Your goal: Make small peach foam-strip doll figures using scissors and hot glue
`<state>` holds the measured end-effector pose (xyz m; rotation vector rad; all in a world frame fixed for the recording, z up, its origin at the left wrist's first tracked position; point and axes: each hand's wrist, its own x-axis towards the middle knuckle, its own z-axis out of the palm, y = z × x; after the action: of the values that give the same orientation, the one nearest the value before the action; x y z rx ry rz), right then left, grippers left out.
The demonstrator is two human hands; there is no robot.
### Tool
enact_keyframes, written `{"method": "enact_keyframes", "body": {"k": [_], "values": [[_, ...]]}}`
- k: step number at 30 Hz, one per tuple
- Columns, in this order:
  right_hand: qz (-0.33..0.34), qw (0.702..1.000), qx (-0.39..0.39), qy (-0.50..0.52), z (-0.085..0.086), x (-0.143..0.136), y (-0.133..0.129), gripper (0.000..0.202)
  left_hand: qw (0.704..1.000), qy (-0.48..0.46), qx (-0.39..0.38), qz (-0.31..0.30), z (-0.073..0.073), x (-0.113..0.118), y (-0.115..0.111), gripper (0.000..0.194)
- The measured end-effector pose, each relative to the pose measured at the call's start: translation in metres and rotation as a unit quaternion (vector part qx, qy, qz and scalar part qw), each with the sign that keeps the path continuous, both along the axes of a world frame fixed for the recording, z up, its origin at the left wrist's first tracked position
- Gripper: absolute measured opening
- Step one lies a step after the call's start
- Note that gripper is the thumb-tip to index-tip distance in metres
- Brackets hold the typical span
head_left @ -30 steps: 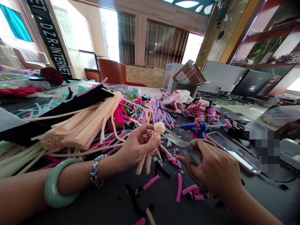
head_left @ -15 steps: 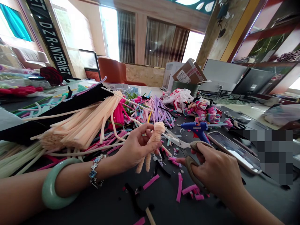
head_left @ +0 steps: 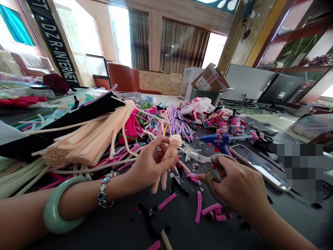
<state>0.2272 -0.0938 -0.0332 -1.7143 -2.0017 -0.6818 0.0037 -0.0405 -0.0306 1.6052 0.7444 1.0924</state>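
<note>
Between the thumb and fingers of my left hand is a small peach pipe-cleaner figure, its rounded head up and two legs hanging below. My right hand has its fingers through the dark handles of a pair of scissors. The blades are parted, and their tips are beside the figure's upper body; whether they touch it I cannot tell. Pink pipe-cleaner offcuts lie on the dark table below the hands.
A thick bundle of peach pipe cleaners lies at the left. Behind the scissors is a blue glue gun, with a phone to its right. Purple pipe cleaners, a white plastic bag and finished-looking colourful pieces stand farther back.
Hardly anything differs. My left hand with the figure and the scissors keep nearly the same place; the whole view has shifted very slightly.
</note>
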Motion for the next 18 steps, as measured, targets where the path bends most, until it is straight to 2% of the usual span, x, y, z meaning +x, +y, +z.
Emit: {"method": "enact_keyframes", "body": {"k": [5, 13, 18], "values": [[0.013, 0.999, 0.027, -0.019, 0.0001, -0.0004, 0.0021, 0.039, 0.999, -0.021, -0.021, 0.021, -0.0011, 0.0007, -0.0012, 0.034], [0.015, 0.994, 0.088, -0.056, -0.0021, 0.002, 0.0009, 0.044, 0.999, 0.015, -0.024, 0.034, -0.0034, -0.0004, -0.0005, 0.04], [0.015, 0.993, 0.099, -0.063, -0.0012, 0.0036, -0.0005, 0.045, 0.999, -0.01, -0.015, 0.037, -0.0011, 0.0011, -0.0015, 0.055]]}}
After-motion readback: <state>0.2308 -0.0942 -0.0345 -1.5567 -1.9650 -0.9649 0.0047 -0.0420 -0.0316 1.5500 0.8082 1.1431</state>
